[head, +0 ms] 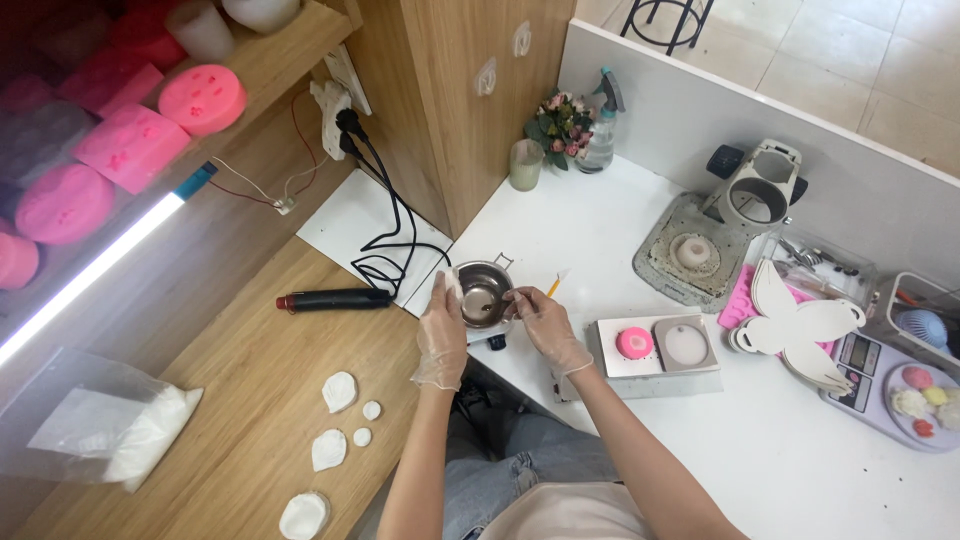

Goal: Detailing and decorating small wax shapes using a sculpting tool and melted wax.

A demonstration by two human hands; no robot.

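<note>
Both our gloved hands meet at the metal pot (pixel 484 293) on the white table's (pixel 600 240) edge: left hand (pixel 441 335) grips its rim with a white wad, right hand (pixel 547 325) pinches the other side. We'd steady it level, clear of the cords (pixel 385 240).

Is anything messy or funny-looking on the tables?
Nothing is spilled or broken. The tangled black power cord lies in loose loops close behind the small round metal pot that both gloved hands touch. The clear plastic bag of white powder slumps on its side on the wooden table.
</note>
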